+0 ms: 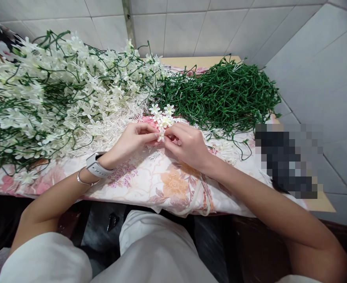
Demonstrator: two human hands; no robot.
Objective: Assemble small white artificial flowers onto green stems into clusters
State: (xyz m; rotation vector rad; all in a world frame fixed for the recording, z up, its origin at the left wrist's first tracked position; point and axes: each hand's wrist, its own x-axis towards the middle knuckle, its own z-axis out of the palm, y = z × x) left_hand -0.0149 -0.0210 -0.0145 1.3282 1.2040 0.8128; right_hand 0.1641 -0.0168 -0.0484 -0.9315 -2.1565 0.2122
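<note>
Left hand [139,137] and right hand [188,142] each pinch one white flower [161,134] in their grip — mid-table [176,188]; green stems [223,94] heap toward the far right corner.

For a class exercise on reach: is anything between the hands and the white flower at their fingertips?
Nothing visible; the left hand and right hand are both at the white flower, with green stems beyond.
</note>
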